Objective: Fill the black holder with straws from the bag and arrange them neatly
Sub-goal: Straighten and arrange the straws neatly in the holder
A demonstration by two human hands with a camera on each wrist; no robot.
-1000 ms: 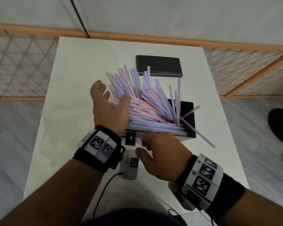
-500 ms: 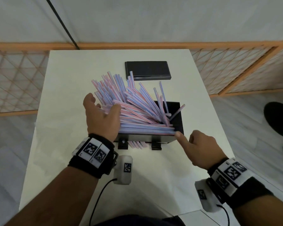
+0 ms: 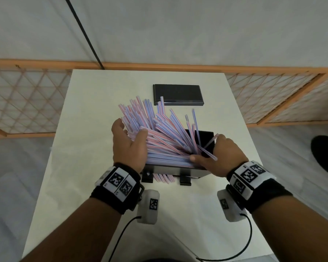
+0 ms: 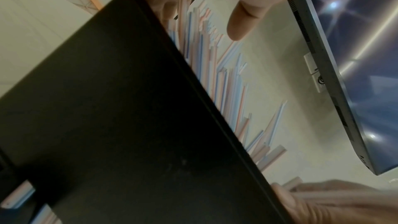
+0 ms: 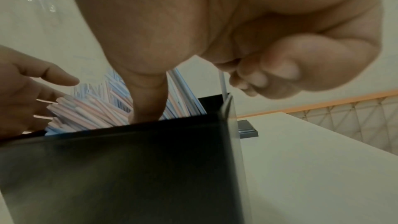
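Head view — where's your black holder (image 3: pixel 206 136)?
— Mid-table (image 3: pixel 83 129), straws (image 3: pixel 165 137) fanning out left.
— Your hands?
— Left hand (image 3: pixel 128 146) flat against straw ends; right hand (image 3: pixel 219 156) grips one stray straw (image 3: pixel 208 143).

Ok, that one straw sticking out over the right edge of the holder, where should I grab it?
Pinch the stray straw near its free outer end, coming from the right, then swing it level with the others. It lies slanted across the holder rim, its inner end buried in the straws, so only the outer end is free.
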